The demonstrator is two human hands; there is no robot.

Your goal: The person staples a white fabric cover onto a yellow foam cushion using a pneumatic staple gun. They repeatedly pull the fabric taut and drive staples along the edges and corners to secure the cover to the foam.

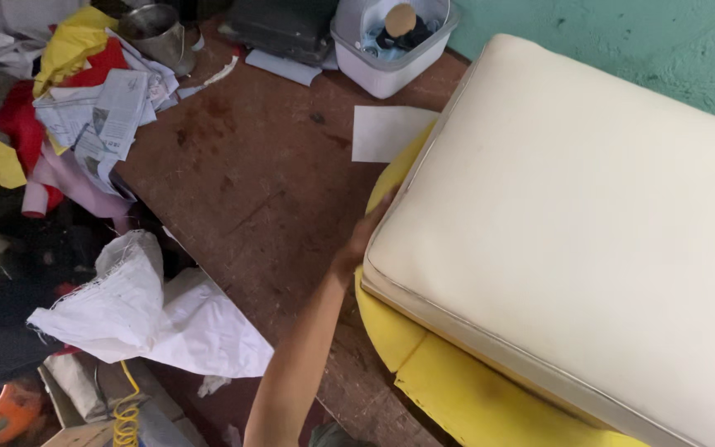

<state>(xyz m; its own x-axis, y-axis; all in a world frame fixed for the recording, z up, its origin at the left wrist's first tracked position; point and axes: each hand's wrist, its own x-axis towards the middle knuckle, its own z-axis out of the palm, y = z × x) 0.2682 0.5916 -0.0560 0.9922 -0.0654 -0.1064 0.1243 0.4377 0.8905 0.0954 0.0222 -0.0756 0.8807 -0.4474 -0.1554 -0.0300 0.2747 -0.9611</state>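
Left hand (363,234) flat against the cushion's (573,240) left edge, fingers spread, nothing gripped. Cushion lies on yellow foam (457,397) atop the brown bench (266,190). Right hand out of view.

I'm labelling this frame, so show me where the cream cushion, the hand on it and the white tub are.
cream cushion (573,240), head view, middle of its top face.
left hand (363,236), head view, back of the hand at the cushion's edge.
white tub (386,70), head view, its front wall.
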